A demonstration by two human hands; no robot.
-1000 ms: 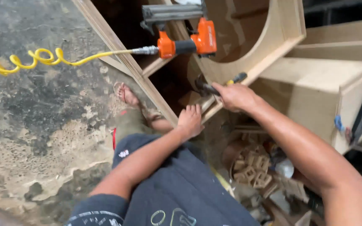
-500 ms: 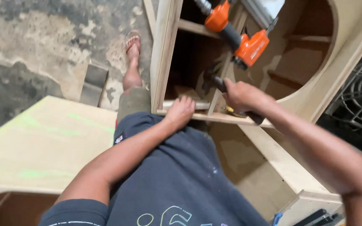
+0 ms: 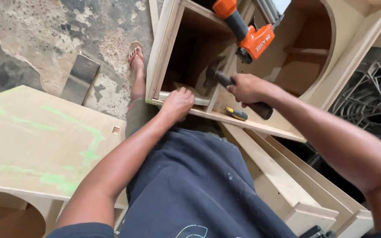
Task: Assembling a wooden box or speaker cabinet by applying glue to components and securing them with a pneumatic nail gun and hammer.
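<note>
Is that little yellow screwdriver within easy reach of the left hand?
Probably yes. The left hand rests on a wooden strip just beside the yellow screwdriver, with bare board between them, though it would have to let go.

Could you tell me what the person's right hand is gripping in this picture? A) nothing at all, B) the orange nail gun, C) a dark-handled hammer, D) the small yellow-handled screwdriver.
C: the right hand is closed around the dark handle of a hammer, while the left hand presses on a wooden strip.

My right hand (image 3: 247,88) grips a black-handled hammer (image 3: 234,87) inside the pale plywood cabinet frame (image 3: 261,125); my left hand (image 3: 178,104) presses a thin wooden strip (image 3: 201,100).
</note>
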